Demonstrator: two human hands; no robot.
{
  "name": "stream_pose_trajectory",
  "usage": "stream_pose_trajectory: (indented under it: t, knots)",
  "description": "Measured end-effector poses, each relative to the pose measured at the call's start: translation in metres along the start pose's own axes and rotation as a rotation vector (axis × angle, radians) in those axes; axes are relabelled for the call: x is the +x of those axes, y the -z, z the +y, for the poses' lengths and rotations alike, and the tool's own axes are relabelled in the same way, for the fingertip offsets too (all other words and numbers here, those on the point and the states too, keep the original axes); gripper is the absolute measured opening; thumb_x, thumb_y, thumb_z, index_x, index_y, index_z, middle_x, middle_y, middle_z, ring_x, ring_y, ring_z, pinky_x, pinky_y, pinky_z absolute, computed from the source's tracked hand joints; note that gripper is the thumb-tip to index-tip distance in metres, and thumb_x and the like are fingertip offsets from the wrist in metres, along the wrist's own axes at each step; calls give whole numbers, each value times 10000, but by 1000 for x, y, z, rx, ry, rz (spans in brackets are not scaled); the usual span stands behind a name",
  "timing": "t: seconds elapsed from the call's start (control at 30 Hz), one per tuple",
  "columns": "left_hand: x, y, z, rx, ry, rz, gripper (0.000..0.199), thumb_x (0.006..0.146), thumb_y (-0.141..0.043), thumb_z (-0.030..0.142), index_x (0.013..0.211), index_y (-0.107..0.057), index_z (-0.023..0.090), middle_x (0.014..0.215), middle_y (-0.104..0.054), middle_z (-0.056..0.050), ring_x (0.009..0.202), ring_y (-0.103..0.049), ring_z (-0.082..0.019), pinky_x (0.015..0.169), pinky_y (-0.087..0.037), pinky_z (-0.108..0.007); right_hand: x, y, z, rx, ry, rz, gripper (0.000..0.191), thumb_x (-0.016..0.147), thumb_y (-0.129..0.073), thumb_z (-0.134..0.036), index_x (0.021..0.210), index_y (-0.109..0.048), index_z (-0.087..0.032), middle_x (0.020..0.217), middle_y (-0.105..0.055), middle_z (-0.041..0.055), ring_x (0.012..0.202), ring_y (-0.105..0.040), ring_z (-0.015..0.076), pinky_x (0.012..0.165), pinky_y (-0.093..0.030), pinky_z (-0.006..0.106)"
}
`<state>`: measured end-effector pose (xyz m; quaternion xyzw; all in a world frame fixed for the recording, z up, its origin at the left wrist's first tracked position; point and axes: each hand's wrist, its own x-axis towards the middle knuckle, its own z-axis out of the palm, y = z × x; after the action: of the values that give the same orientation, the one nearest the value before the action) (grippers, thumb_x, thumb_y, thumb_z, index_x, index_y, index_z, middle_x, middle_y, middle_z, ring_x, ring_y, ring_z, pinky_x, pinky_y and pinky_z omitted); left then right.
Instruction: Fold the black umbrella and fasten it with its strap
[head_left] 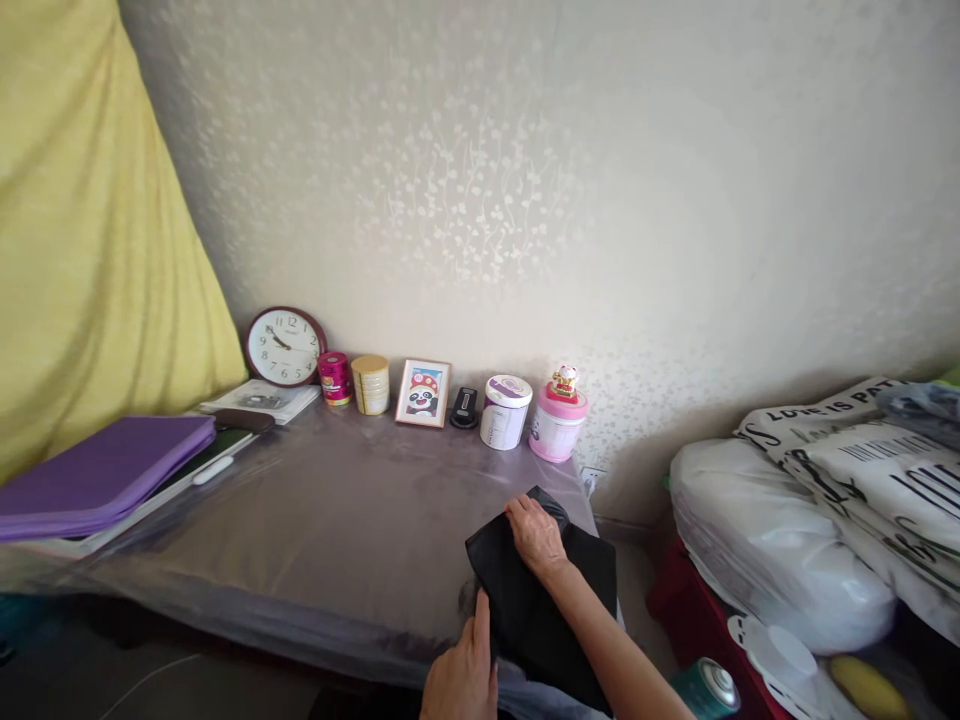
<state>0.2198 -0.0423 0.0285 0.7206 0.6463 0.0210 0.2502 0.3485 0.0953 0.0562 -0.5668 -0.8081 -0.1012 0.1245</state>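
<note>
A black folded piece of fabric [517, 610] lies slanted over the right front corner of the table, creased, with a loose flap at its top. My right hand [536, 535] grips its upper part, fingers curled over the fabric. Low in the view, my left hand [463, 665] is at the fabric's left edge, index finger straight along it and thumb close to the near side. My left fingertips partly disappear behind that edge. The right forearm crosses over the fabric and hides some of it.
Along the wall stand a clock [283, 346], a pink tin [334, 380], a panda picture frame [423, 394], a white tub [505, 413] and a pink tub [558, 425]. Purple folded fabric [105, 470] lies left. Right of the table are a spray can [709, 690] and white bag [772, 550].
</note>
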Motion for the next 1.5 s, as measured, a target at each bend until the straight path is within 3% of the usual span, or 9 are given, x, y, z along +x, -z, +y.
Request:
stream_pose_trajectory:
  t: [0.2,0.3,0.43,0.67,0.8,0.9,1.03,1.33,1.5]
  knots:
    - [4,12,2,15,-39,44,788,784,-413,95,1399,71,186,1251,-515,-123,936,-609,-205,776,-441,-275,2,-14,7,-5,-2,54,220,912,-366,-202,860,-579,-213,853,-599,34,824,-546,161,720,-395,241]
    - [7,19,6,83,-90,42,858,746,-401,31,1370,138,269,1134,-566,-80,871,-625,-203,736,-460,-289,6,-13,10,19,-4,44,219,910,-371,-204,872,-586,-217,862,-599,31,837,-545,162,729,-395,240]
    - [11,19,7,158,-97,-33,884,709,-414,16,1366,76,346,1077,-568,-62,872,-623,-211,722,-467,-294,7,-17,10,46,-3,21,223,905,-385,-220,844,-600,-222,865,-603,27,831,-547,160,735,-398,242]
    - [17,14,3,200,-150,20,933,652,-522,94,1382,25,286,1014,-606,-72,961,-558,-268,834,-431,-409,7,-20,12,153,-5,17,213,887,-409,-205,849,-619,-219,861,-619,33,837,-556,160,762,-411,251]
    - [17,12,3,156,-169,31,903,667,-518,111,1390,5,248,1015,-612,-79,946,-561,-257,825,-437,-392,-11,-3,5,320,85,57,216,902,-385,-206,933,-599,-215,876,-637,27,841,-556,154,786,-416,268]
    - [17,10,3,133,-168,29,889,663,-514,104,1397,-27,224,1016,-616,-83,944,-560,-255,816,-440,-374,-35,7,-2,422,210,54,233,916,-373,-239,884,-602,-223,850,-644,15,851,-553,148,805,-413,282]
    - [18,10,4,128,-138,20,871,663,-506,99,1399,-53,206,1004,-623,-86,953,-553,-257,824,-429,-370,-51,4,0,446,300,82,235,916,-390,-259,946,-621,-227,950,-660,20,1017,-535,153,963,-347,336]
    - [18,12,6,103,-103,-12,884,682,-493,119,1390,28,208,1004,-632,-66,967,-532,-242,815,-405,-330,-9,-15,47,302,209,88,332,931,-339,-306,942,-661,-227,1003,-673,36,1102,-510,174,1026,-281,388]
    - [21,7,4,117,-90,-4,893,686,-492,128,1385,57,208,964,-643,-56,927,-541,-235,777,-404,-320,8,-20,67,279,48,-22,337,926,-327,-269,883,-660,-235,952,-677,23,965,-575,162,897,-393,301]
